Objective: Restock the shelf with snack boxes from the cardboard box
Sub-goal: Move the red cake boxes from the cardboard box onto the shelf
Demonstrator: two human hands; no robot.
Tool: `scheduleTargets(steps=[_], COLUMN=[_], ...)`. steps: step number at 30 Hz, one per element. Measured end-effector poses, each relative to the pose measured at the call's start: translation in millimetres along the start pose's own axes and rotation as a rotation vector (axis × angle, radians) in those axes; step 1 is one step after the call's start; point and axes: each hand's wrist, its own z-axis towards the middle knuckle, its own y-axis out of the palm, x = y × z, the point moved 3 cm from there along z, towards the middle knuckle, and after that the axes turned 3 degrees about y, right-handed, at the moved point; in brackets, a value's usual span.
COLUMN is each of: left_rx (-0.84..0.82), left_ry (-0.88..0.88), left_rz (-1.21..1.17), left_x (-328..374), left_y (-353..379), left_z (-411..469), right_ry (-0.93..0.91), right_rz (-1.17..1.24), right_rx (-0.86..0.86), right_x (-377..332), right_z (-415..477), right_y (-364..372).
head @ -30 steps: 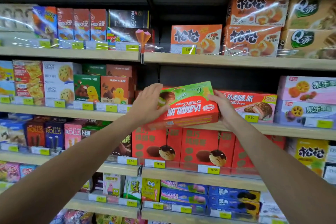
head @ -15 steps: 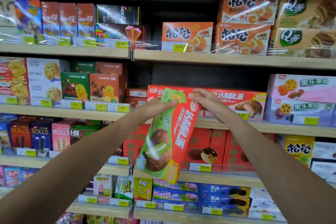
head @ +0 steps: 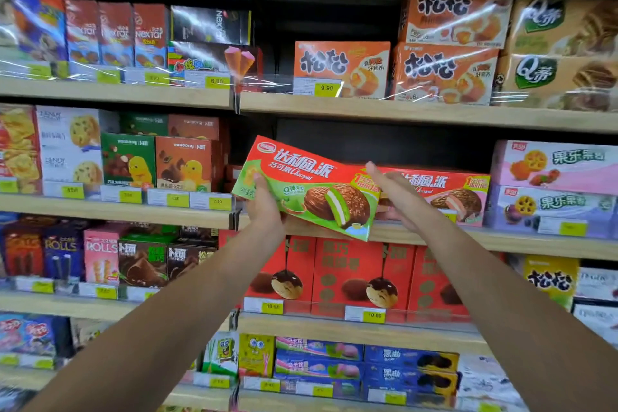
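A red and green snack box (head: 311, 184) with a chocolate pie picture is held face-up and tilted in front of the middle shelf (head: 501, 241). My left hand (head: 264, 207) grips its lower left corner, thumb on the front. My right hand (head: 398, 194) lies against the box's right end with fingers straight. Behind it a similar red and pink box (head: 458, 194) stands on the shelf. No cardboard box is in view.
Shelves run across the whole view, packed with snack boxes. A dark gap (head: 368, 144) opens above the red boxes on the middle shelf. Purple and pink boxes (head: 555, 187) stand to the right, chick-print boxes (head: 157, 160) to the left. Price tags line every shelf edge.
The box has been turned from hanging nearly upright to lying lengthwise with its front facing me. My left hand has shifted to its lower left corner, my right to its right end.
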Motion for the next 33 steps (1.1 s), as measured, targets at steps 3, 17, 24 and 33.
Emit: scheduleTargets(steps=[3, 17, 24, 33], left_rx=[-0.061, -0.139, -0.164, -0.185], left_ry=[-0.034, 0.468, 0.586, 0.630], left_rz=[-0.031, 0.857, 0.821, 0.716], left_x=[-2, 42, 49, 45], left_y=[1, -9, -4, 3], left_z=[0, 38, 52, 70], right_ry=[0.060, -0.173, -0.251, -0.278], right_rz=[-0.024, -0.081, -0.185, -0.188], right_rx=[-0.068, 0.134, 0.186, 0.200], right_x=[4, -16, -18, -24], right_z=[7, 42, 50, 59], right_y=[4, -1, -2, -2])
